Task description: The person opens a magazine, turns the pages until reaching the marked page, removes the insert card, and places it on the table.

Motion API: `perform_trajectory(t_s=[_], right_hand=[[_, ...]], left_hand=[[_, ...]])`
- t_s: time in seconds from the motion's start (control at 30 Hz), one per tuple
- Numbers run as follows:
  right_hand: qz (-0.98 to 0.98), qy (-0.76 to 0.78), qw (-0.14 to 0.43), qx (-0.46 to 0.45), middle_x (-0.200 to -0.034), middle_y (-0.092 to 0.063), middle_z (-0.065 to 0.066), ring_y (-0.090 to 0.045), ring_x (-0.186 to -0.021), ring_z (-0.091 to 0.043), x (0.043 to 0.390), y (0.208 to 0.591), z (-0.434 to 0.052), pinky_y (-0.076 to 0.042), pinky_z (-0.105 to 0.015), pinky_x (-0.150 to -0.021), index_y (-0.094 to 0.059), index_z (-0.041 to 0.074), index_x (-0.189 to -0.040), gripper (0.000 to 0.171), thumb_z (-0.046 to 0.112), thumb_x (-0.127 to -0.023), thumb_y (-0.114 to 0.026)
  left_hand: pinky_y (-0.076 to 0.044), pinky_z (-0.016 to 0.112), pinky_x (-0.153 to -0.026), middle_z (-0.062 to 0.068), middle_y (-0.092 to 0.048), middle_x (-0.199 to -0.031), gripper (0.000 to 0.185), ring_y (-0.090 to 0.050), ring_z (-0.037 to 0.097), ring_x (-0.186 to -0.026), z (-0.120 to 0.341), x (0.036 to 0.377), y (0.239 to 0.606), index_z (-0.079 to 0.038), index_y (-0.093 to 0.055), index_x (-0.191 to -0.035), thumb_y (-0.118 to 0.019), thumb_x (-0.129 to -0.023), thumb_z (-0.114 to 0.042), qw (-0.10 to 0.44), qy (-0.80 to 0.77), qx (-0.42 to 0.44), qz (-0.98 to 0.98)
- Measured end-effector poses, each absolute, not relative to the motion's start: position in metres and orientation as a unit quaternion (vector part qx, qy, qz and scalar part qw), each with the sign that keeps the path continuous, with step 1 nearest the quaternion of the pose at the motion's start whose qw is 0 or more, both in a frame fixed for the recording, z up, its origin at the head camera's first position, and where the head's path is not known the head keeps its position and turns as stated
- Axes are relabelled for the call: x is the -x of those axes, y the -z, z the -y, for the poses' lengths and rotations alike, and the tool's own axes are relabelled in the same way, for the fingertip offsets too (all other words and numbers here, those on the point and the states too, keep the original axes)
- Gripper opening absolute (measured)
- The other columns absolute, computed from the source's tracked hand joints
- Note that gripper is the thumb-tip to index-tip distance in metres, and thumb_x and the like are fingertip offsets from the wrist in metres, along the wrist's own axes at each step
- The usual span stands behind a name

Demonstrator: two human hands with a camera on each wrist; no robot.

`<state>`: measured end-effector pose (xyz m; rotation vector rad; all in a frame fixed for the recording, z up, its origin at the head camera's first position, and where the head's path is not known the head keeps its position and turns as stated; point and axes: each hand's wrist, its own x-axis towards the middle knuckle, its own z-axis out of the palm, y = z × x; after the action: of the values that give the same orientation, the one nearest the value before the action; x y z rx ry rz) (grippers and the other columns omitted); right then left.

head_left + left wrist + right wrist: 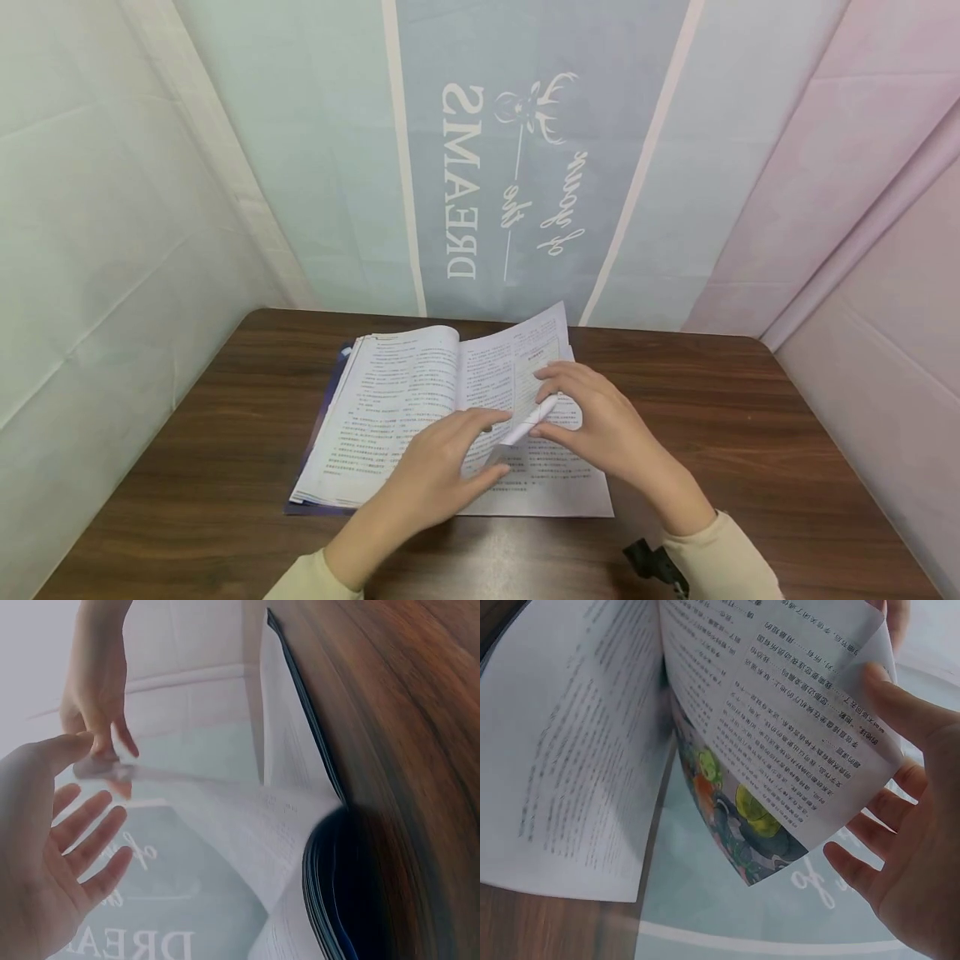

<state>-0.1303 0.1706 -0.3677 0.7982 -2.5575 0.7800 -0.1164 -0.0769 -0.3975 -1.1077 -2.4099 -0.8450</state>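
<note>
An open book (pixel 405 392) with printed pages lies on the table, its dark blue cover showing at the left edge. One page (pixel 802 712) is lifted and bent, with a colour picture along part of it. My right hand (pixel 922 802) pinches the outer edge of this page, thumb on one face and fingers behind. Close by, my left hand (pixel 442 467) is held over the book's lower middle, thumb and fingers spread apart around the near end of the lifted page. In the left wrist view its fingers (pixel 94 832) are loosely extended and grip nothing.
The brown wooden table (pixel 750 433) extends on both sides of the book. A fabric backdrop (pixel 517 167) with mirrored lettering hangs behind it, with pale cloth walls left and right. A black strap-like object (pixel 656 567) is by the right sleeve.
</note>
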Motion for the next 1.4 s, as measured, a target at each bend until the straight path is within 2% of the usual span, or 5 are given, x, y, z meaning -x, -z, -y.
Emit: perform_trajectory(t_s=[0.2, 0.4, 0.67, 1.13, 1.4], right_hand=[[0.897, -0.28, 0.181, -0.29, -0.127, -0.064, -0.001, -0.052, -0.127, -0.024, 0.13, 0.364, -0.164, -0.044, -0.049, -0.104, -0.063, 0.021, -0.094, 0.038, 0.021, -0.07, -0.092], [0.895, -0.288, 0.179, -0.291, -0.128, -0.063, 0.0, -0.05, -0.129, -0.024, 0.128, 0.361, -0.159, -0.041, -0.049, -0.107, -0.064, 0.021, -0.095, 0.038, 0.021, -0.069, -0.092], [0.889, -0.299, 0.188, -0.292, -0.135, -0.059, 0.0, -0.044, -0.135, -0.03, 0.124, 0.36, -0.155, -0.033, -0.053, -0.112, -0.068, 0.016, -0.11, 0.045, 0.025, -0.072, -0.09], [0.854, -0.341, 0.235, -0.315, -0.137, -0.057, -0.001, -0.048, -0.131, -0.023, 0.118, 0.362, -0.162, -0.036, -0.03, -0.111, -0.065, 0.015, -0.119, 0.05, 0.01, -0.074, -0.087], [0.868, -0.322, 0.232, -0.299, -0.134, -0.059, -0.003, -0.051, -0.127, -0.024, 0.113, 0.377, -0.178, -0.033, -0.02, -0.11, -0.065, 0.014, -0.118, 0.047, 0.009, -0.075, -0.086]], left_hand=[[-0.055, 0.03, -0.088, -0.004, -0.066, -0.119, 0.048, -0.064, 0.012, -0.107, 0.068, 0.117, 0.397, -0.017, -0.058, -0.132, -0.077, -0.088, -0.018, 0.195, 0.327, 0.399, 0.834], [-0.053, 0.029, -0.092, -0.004, -0.067, -0.121, 0.043, -0.063, 0.012, -0.11, 0.068, 0.116, 0.398, -0.017, -0.062, -0.13, -0.074, -0.089, -0.009, 0.209, 0.343, 0.398, 0.825], [-0.053, 0.026, -0.091, -0.002, -0.067, -0.12, 0.045, -0.064, 0.013, -0.109, 0.071, 0.114, 0.399, -0.015, -0.063, -0.128, -0.074, -0.087, -0.002, 0.227, 0.344, 0.381, 0.828], [-0.055, 0.027, -0.088, -0.003, -0.066, -0.123, 0.045, -0.064, 0.01, -0.105, 0.089, 0.118, 0.399, -0.017, -0.061, -0.131, -0.073, -0.089, -0.004, 0.244, 0.334, 0.352, 0.84], [-0.055, 0.023, -0.067, 0.001, -0.066, -0.116, 0.053, -0.063, 0.008, -0.086, 0.108, 0.116, 0.405, -0.013, -0.057, -0.133, -0.075, -0.085, 0.0, 0.257, 0.327, 0.301, 0.858]])
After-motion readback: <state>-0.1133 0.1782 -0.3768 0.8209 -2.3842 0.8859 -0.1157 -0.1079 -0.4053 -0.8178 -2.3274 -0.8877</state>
